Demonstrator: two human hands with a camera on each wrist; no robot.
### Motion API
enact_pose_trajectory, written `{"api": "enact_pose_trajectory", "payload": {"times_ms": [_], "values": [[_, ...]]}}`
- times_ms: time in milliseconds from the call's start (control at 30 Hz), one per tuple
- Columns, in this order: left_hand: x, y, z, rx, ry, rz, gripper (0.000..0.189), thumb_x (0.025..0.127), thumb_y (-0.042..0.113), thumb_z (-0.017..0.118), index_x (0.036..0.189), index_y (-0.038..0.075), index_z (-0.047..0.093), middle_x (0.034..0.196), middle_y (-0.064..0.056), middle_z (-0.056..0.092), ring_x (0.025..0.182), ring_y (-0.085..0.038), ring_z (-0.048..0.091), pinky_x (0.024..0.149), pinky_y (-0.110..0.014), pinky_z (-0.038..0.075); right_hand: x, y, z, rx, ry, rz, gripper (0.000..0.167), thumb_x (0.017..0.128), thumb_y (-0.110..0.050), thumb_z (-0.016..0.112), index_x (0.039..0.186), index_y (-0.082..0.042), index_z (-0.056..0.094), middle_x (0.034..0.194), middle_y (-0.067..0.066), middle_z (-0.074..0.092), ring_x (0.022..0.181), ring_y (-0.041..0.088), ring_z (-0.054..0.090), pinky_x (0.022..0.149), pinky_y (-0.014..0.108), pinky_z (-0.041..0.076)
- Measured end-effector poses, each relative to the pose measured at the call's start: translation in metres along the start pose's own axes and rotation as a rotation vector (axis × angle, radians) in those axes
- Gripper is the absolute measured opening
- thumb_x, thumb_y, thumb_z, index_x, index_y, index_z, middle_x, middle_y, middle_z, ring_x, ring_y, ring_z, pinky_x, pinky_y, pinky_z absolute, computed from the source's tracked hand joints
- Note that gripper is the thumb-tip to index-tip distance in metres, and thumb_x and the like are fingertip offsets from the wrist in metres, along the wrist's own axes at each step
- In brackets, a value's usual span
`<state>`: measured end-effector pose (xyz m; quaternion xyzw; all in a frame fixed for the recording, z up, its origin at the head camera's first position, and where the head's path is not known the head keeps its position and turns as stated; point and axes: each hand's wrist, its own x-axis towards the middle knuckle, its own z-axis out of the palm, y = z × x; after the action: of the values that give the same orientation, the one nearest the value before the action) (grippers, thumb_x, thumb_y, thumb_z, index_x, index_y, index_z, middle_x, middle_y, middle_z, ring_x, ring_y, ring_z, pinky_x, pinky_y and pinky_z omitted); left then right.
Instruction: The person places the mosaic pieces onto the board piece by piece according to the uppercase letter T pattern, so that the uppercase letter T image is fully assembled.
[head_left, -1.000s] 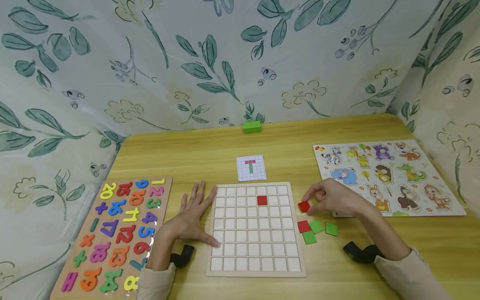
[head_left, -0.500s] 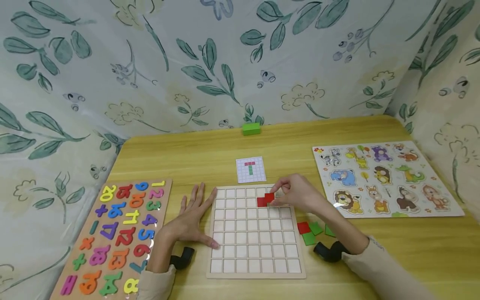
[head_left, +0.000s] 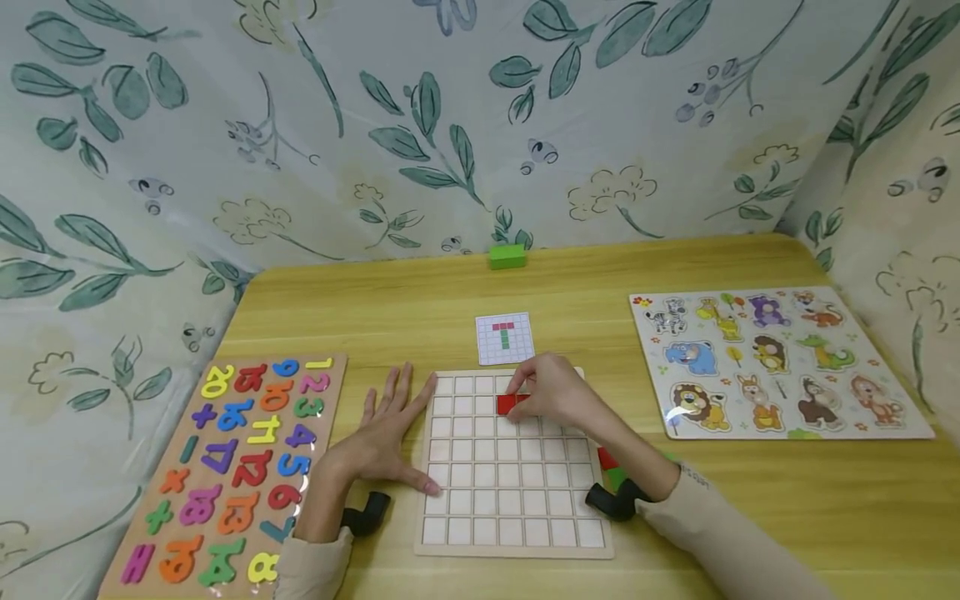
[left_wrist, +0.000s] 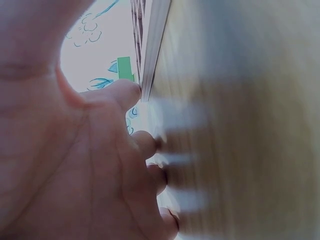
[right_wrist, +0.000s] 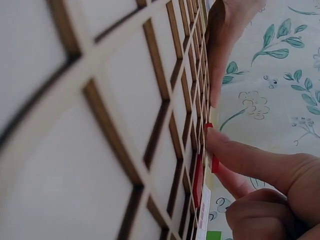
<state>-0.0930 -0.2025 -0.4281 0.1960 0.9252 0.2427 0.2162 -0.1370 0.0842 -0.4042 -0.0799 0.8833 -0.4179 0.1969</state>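
Observation:
My right hand [head_left: 555, 392] pinches a red square tile [head_left: 506, 404] between thumb and fingertips, over the second row from the top of the white grid board [head_left: 513, 548]. In the right wrist view that held tile [right_wrist: 215, 164] stands at the grid surface. Another red tile [right_wrist: 198, 184] lies in a cell beside it, mostly covered by the fingers in the head view. With fingers spread, my left hand [head_left: 378, 442] rests at the board's left edge, the thumb on its border; in the left wrist view the fingertips touch the table.
Behind the board lies a card [head_left: 487, 353] printed with a red and green T. A number board [head_left: 258, 433] is at left, an animal puzzle [head_left: 780, 367] at right. A green block [head_left: 507, 257] stands at the back. Red and green tiles [head_left: 609, 458] lie partly hidden under the right forearm.
My right hand has carried the red tile from the table right of the board leftward over the grid, past the red tile in it. My left hand has stayed put.

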Motion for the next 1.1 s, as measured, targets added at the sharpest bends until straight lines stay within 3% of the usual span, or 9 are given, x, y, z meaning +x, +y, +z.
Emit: {"api": "enact_pose_trajectory", "payload": {"times_ms": [333, 533, 667, 767, 900, 1100], "values": [[0.000, 0.000, -0.001, -0.007, -0.001, -0.004, 0.147, 0.062, 0.052, 0.097, 0.168, 0.016, 0.001, 0.170, -0.023, -0.025, 0.157, -0.044, -0.026, 0.122, -0.070, -0.017, 0.003, -0.003, 0.005, -0.083, 0.043, -0.030, 0.023, 0.068, -0.004, 0.095, 0.080, -0.008, 0.075, 0.061, -0.002, 0.045, 0.062, 0.013, 0.041, 0.055, 0.023, 0.030], [-0.001, 0.002, -0.002, -0.012, -0.004, -0.002, 0.147, 0.063, 0.050, 0.097, 0.167, 0.014, 0.001, 0.169, -0.023, -0.025, 0.157, -0.044, -0.026, 0.122, -0.070, -0.017, 0.003, 0.000, 0.006, -0.072, 0.067, -0.035, 0.023, 0.066, -0.007, 0.097, 0.079, -0.010, 0.079, 0.091, 0.004, 0.069, 0.079, 0.018, 0.046, 0.064, 0.026, 0.036], [-0.001, 0.003, -0.003, -0.026, -0.004, 0.005, 0.146, 0.063, 0.050, 0.097, 0.167, 0.013, 0.001, 0.169, -0.025, -0.025, 0.156, -0.046, -0.026, 0.122, -0.070, -0.018, 0.004, 0.003, 0.005, -0.026, 0.072, -0.026, 0.023, 0.065, -0.007, 0.097, 0.079, -0.011, 0.080, 0.105, 0.004, 0.074, 0.081, 0.018, 0.044, 0.065, 0.027, 0.036], [-0.002, 0.004, -0.004, -0.028, -0.005, 0.004, 0.146, 0.063, 0.049, 0.097, 0.167, 0.014, 0.001, 0.169, -0.025, -0.025, 0.156, -0.045, -0.026, 0.122, -0.070, -0.018, 0.005, 0.005, 0.006, 0.007, 0.067, -0.026, 0.023, 0.065, -0.007, 0.097, 0.081, -0.012, 0.081, 0.089, 0.002, 0.068, 0.074, 0.017, 0.038, 0.060, 0.026, 0.029], [-0.001, 0.003, -0.004, -0.021, -0.007, -0.004, 0.146, 0.063, 0.050, 0.097, 0.167, 0.015, 0.001, 0.169, -0.023, -0.026, 0.157, -0.044, -0.027, 0.122, -0.069, -0.018, 0.007, 0.008, 0.007, 0.036, 0.053, -0.025, 0.024, 0.067, -0.008, 0.097, 0.085, -0.013, 0.082, 0.064, -0.004, 0.042, 0.062, 0.014, 0.030, 0.055, 0.025, 0.021], [0.000, 0.001, -0.002, -0.016, -0.005, 0.002, 0.146, 0.063, 0.051, 0.097, 0.167, 0.015, 0.001, 0.169, -0.023, -0.026, 0.157, -0.044, -0.027, 0.122, -0.070, -0.017, 0.006, 0.012, 0.006, 0.084, 0.036, -0.013, 0.022, 0.069, -0.010, 0.096, 0.087, -0.014, 0.083, 0.059, -0.005, 0.031, 0.057, 0.013, 0.027, 0.053, 0.024, 0.020]]}}
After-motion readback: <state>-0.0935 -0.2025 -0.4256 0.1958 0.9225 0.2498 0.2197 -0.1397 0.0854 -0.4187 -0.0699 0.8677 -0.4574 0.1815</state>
